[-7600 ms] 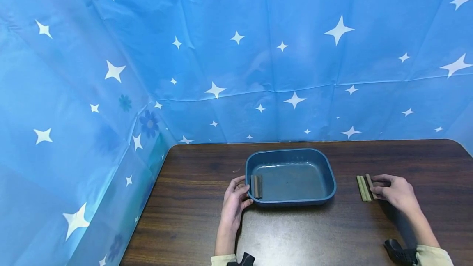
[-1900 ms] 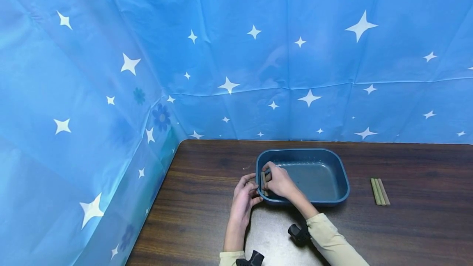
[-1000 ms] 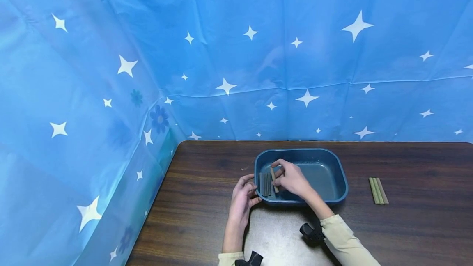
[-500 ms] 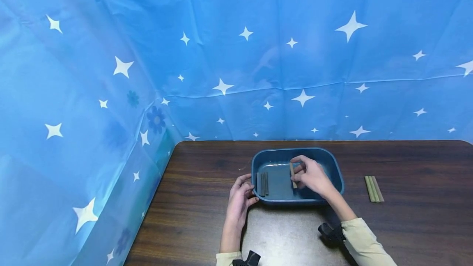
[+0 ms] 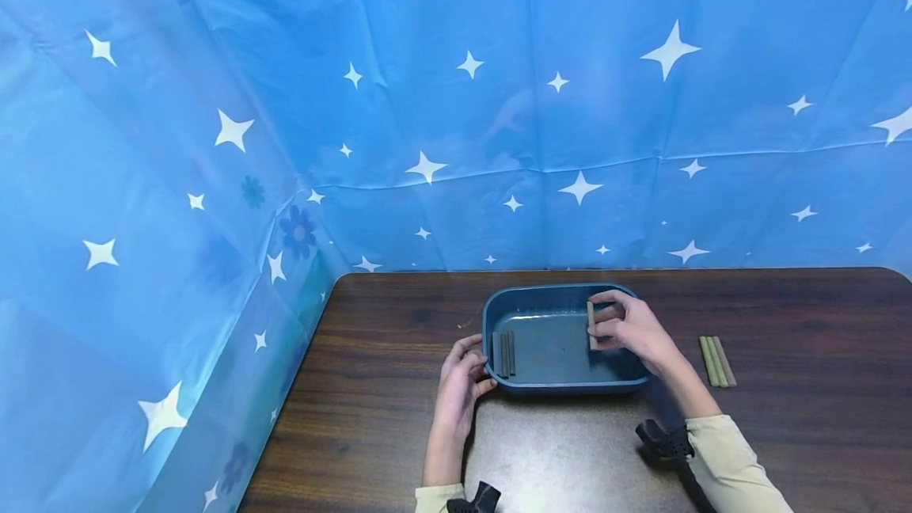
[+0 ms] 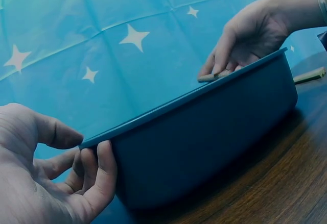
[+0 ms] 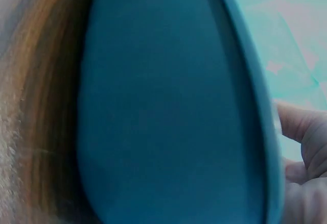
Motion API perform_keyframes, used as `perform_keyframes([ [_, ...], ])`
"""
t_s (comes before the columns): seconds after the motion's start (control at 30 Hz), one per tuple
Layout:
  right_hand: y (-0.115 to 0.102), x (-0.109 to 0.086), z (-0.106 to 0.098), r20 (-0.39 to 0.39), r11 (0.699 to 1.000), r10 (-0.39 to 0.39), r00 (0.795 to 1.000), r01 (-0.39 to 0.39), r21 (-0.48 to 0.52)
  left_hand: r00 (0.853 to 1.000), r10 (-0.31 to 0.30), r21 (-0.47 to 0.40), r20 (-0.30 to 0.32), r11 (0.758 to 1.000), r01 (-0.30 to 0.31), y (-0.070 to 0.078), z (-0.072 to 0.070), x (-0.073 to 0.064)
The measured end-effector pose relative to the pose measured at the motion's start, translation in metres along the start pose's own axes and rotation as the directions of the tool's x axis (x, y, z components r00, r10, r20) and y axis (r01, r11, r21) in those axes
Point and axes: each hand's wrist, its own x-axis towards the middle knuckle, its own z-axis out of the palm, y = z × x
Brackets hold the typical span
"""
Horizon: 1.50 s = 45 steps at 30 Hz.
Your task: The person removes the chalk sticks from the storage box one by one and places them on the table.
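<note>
A blue plastic tub (image 5: 563, 388) stands on the table. My left hand (image 5: 457, 386) holds its left rim, the thumb on the edge and the fingers curled against the outer wall, as the left wrist view shows. My right hand (image 5: 636, 331) pinches a short tan stick (image 5: 590, 327) over the tub's right part. In the left wrist view the held stick (image 6: 213, 76) shows just above the rim. Several dark grey-brown sticks (image 5: 508, 353) lie side by side inside the tub at its left end. The right wrist view is mostly filled by the tub wall (image 7: 168, 101).
To the right of the tub, two green sticks (image 5: 712, 361) and a brownish stick (image 5: 725, 361) lie side by side on the dark wooden table (image 5: 399, 323). A blue sheet with white stars (image 5: 456, 117) hangs behind the table and along its left side.
My right hand, earlier at the table sticks, then at the tub's left end, has lifted a tan stick there and carried it rightward. My left hand has stayed at the rim.
</note>
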Motion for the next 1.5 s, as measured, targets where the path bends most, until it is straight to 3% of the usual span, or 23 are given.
perform_keyframes([
  [0.53, 0.001, -0.017, -0.037, -0.016, 0.996, -0.04, 0.999, 0.041, 0.085, 1.0, -0.012, 0.015, 0.004, 1.0, 0.012, 0.0, 0.003, 0.0],
  [0.9, 0.003, -0.027, -0.055, -0.069, 0.998, -0.026, 0.997, 0.031, 0.059, 1.0, -0.015, 0.004, 0.008, 1.0, 0.015, 0.0, 0.002, -0.001],
  [1.5, 0.024, -0.042, -0.087, -0.105, 0.999, 0.033, 0.994, -0.035, -0.011, 1.0, -0.007, 0.015, -0.001, 1.0, 0.007, 0.001, 0.003, -0.001],
])
